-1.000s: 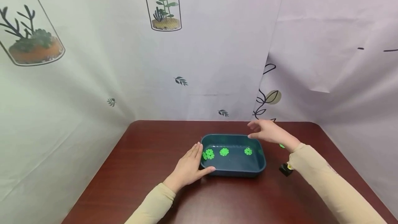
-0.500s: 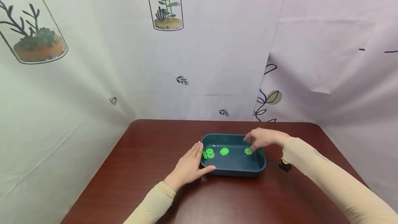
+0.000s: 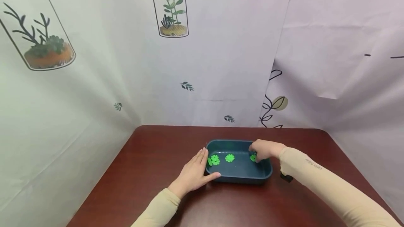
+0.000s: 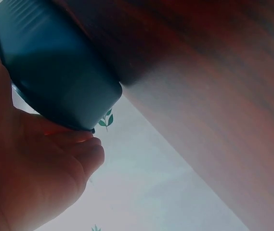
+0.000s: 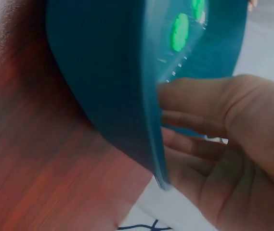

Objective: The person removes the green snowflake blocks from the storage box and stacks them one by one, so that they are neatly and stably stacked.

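Observation:
A dark teal plastic bin [image 3: 241, 180] stands on the table. My left hand [image 3: 193, 173] rests on its left end, fingers straight along the rim and thumb over the front corner. In the left wrist view this hand [image 4: 35, 168] lies against the bin's outer wall [image 4: 62, 62]. Inside, a few green notched, flower-like discs [image 3: 215, 158] cluster at the left, and another disc [image 3: 229, 158] lies near the middle. My right hand [image 3: 264, 149] reaches down at the right end, thumb and fingers around a single green disc [image 3: 253, 157]. The right wrist view hides its fingertips behind the bin's wall [image 5: 103, 57].
The reddish-brown table [image 3: 151, 171] extends around the bin. A pale printed cloth [image 3: 202, 62] hangs behind and on both sides. A small black object [image 3: 286, 177] shows beneath the right wrist.
My right hand has come down from above the bin's right rim to the single green disc inside. A green piece right of the bin is now hidden by the arm. The left hand stays put.

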The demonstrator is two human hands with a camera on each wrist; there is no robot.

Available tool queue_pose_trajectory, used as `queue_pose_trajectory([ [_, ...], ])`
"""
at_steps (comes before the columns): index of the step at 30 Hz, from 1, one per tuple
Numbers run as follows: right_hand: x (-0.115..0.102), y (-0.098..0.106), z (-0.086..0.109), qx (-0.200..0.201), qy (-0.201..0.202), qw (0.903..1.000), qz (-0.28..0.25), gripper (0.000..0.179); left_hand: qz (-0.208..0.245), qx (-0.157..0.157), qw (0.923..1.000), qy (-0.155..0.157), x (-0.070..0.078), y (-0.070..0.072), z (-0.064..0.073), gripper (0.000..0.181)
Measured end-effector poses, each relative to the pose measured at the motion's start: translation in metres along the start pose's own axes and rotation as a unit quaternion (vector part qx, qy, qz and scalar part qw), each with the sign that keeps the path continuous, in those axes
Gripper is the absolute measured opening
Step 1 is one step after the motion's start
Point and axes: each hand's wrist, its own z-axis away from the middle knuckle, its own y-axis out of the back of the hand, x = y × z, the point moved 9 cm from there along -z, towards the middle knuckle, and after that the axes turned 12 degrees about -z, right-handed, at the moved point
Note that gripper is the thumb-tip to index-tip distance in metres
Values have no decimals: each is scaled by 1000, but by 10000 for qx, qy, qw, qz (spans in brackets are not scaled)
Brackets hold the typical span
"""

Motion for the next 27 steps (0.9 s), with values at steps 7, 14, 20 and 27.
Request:
queue_pose_trajectory([
  [7,4,-12,-5,-7,-235,9997,70,38,30,-25,10000,35,1,-2,1,107],
  [14,4,-19,-13,60,-29,10000,-70,28,70,-110,9999,55,-2,-1,1,107],
  [20,0,-21,-15,51,145,9998,-137,16,8,-33,10000,-27,0,3,-2,107],
  [27,-11,-26,-14,90,177,9988,-441,25,13,-85,10000,5,-1,-1,1,108],
])
